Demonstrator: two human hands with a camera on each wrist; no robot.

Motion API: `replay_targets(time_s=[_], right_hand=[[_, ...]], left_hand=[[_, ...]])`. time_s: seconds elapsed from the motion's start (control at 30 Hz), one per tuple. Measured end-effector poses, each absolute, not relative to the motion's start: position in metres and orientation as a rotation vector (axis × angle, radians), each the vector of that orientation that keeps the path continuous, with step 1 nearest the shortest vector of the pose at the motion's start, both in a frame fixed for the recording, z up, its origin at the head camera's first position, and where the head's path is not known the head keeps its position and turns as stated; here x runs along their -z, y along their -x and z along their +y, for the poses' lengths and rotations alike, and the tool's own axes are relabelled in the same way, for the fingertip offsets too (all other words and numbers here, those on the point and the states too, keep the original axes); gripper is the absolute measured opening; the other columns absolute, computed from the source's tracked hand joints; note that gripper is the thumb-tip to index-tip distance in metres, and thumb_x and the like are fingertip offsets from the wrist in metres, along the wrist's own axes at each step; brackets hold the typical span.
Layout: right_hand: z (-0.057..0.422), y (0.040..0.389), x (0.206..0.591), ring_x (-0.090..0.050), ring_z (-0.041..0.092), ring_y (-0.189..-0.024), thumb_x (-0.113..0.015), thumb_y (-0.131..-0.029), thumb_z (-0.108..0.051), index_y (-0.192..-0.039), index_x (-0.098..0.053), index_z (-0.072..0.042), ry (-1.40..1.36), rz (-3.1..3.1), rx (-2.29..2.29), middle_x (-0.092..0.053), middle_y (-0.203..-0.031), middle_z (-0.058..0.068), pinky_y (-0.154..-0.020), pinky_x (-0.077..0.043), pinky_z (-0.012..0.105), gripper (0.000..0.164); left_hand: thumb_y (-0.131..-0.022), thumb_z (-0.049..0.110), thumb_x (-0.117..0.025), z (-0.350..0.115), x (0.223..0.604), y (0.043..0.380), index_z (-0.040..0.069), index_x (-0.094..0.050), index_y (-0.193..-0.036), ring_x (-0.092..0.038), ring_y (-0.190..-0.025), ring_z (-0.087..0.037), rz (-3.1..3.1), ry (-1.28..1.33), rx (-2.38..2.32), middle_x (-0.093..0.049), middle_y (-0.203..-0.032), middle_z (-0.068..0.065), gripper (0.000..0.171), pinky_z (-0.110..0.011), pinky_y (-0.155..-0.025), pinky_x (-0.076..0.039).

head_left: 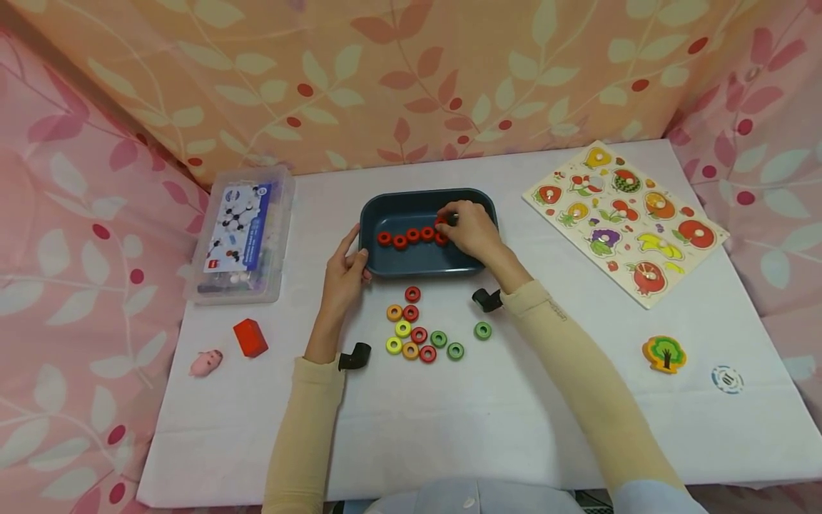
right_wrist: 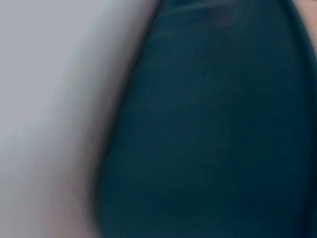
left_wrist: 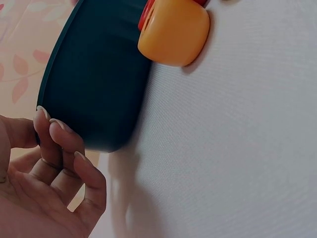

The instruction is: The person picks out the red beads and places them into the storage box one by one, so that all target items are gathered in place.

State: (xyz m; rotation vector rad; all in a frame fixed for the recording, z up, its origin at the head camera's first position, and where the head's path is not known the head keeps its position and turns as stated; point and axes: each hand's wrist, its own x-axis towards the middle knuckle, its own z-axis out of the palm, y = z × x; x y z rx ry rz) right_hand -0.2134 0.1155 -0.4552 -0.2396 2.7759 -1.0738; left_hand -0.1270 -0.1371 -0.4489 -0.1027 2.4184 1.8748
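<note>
A dark teal tray (head_left: 427, 270) stands toward the back of the table; its outer wall (right_wrist: 208, 124) fills most of the right wrist view, where the hand itself is out of sight. My left hand (head_left: 343, 280) grips the tray's left rim, thumb on one side and curled fingers (left_wrist: 67, 136) on the other. Over the tray's right part, my right hand (head_left: 477, 232) pinches a red ring (head_left: 440, 221), partly hidden by the fingers. Several red rings (head_left: 413, 234) form a curved row inside the tray, ending just below that hand.
In front of the tray lie loose red, orange (head_left: 394, 313), yellow (head_left: 394, 345) and green rings (head_left: 455, 350). A clear plastic case (head_left: 240, 228), red block (head_left: 250, 338) and pink pig (head_left: 206, 363) are left. Rightward are a fruit puzzle board (head_left: 626, 221), tree piece (head_left: 664, 354) and round chip (head_left: 728, 380).
</note>
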Motion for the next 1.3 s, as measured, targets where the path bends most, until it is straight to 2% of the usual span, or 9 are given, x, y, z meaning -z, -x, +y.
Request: replay_targets(time_s=[0.07,0.2,0.37,0.5,0.63,0.8,0.9,1.17,1.3], right_hand=[[0.117,0.205,0.449,-0.060,0.026,-0.095,-0.072,-0.094,-0.022,-0.121,-0.071,-0.010,0.285,2.795,1.085,-0.066,-0.121,0.011,-0.086,-0.049,0.043,0.030],[0.116,0.183,0.437,-0.054,0.021,-0.077,-0.073,-0.093,-0.021,-0.120,-0.071,-0.012,0.446,2.780,1.191,-0.065,-0.105,0.007,-0.068,-0.044,0.036,0.028],[0.110,0.150,0.425,-0.053,0.015,-0.075,-0.077,-0.090,-0.018,-0.117,-0.072,-0.014,0.759,2.643,1.283,-0.069,-0.105,-0.001,-0.064,-0.042,0.030,0.028],[0.102,0.128,0.425,-0.055,0.013,-0.072,-0.078,-0.088,-0.014,-0.116,-0.073,-0.015,0.922,2.481,1.268,-0.072,-0.106,0.000,-0.063,-0.046,0.027,0.029],[0.095,0.117,0.438,-0.060,0.014,-0.077,-0.077,-0.089,-0.012,-0.125,-0.070,-0.012,0.949,2.348,1.178,-0.070,-0.116,0.004,-0.069,-0.051,0.026,0.037],[0.093,0.114,0.457,-0.061,0.017,-0.096,-0.075,-0.091,-0.016,-0.136,-0.064,-0.017,0.914,2.325,1.005,-0.057,-0.142,0.000,-0.083,-0.051,0.029,0.047],[0.095,0.115,0.463,-0.058,0.018,-0.109,-0.073,-0.093,-0.016,-0.139,-0.061,-0.020,0.929,2.329,0.965,-0.052,-0.147,0.001,-0.091,-0.050,0.034,0.048],[0.097,0.120,0.473,-0.053,0.017,-0.121,-0.069,-0.092,-0.006,-0.137,-0.063,-0.018,0.958,2.322,1.010,-0.059,-0.138,0.001,-0.104,-0.045,0.039,0.047],[0.097,0.119,0.478,-0.055,0.016,-0.113,-0.069,-0.091,-0.002,-0.130,-0.068,-0.016,0.948,2.343,1.031,-0.063,-0.128,0.000,-0.101,-0.047,0.037,0.042]], left_hand=[[-0.105,0.011,-0.050,-0.137,0.449,0.127,0.017,-0.039,-0.155,-0.055,-0.075,-0.049,2.420,0.103,-1.873,-0.058,-0.075,-0.029,0.052,-0.032,-0.065,-0.051],[-0.105,0.010,-0.050,-0.137,0.448,0.126,0.017,-0.038,-0.155,-0.055,-0.074,-0.048,2.428,0.107,-1.868,-0.058,-0.075,-0.029,0.052,-0.031,-0.064,-0.050],[-0.105,0.010,-0.050,-0.137,0.447,0.125,0.015,-0.038,-0.155,-0.055,-0.073,-0.046,2.437,0.086,-1.869,-0.058,-0.075,-0.028,0.052,-0.030,-0.064,-0.051],[-0.105,0.008,-0.050,-0.138,0.447,0.126,0.013,-0.038,-0.155,-0.056,-0.070,-0.044,2.446,0.052,-1.886,-0.058,-0.074,-0.030,0.052,-0.031,-0.064,-0.051],[-0.104,0.008,-0.050,-0.139,0.447,0.127,0.012,-0.038,-0.155,-0.056,-0.069,-0.042,2.453,0.045,-1.882,-0.058,-0.074,-0.031,0.052,-0.033,-0.064,-0.052],[-0.104,0.009,-0.050,-0.138,0.449,0.127,0.013,-0.039,-0.155,-0.055,-0.073,-0.048,2.438,0.059,-1.875,-0.058,-0.076,-0.034,0.052,-0.033,-0.066,-0.052],[-0.104,0.009,-0.050,-0.137,0.449,0.127,0.013,-0.039,-0.155,-0.055,-0.074,-0.049,2.439,0.064,-1.876,-0.058,-0.076,-0.032,0.052,-0.032,-0.065,-0.052],[-0.104,0.007,-0.050,-0.137,0.448,0.127,0.011,-0.039,-0.154,-0.057,-0.067,-0.038,2.447,0.035,-1.885,-0.058,-0.071,-0.026,0.052,-0.028,-0.063,-0.051],[-0.104,0.008,-0.050,-0.137,0.448,0.126,0.012,-0.038,-0.155,-0.057,-0.068,-0.038,2.448,0.039,-1.880,-0.058,-0.074,-0.030,0.052,-0.027,-0.063,-0.050]])
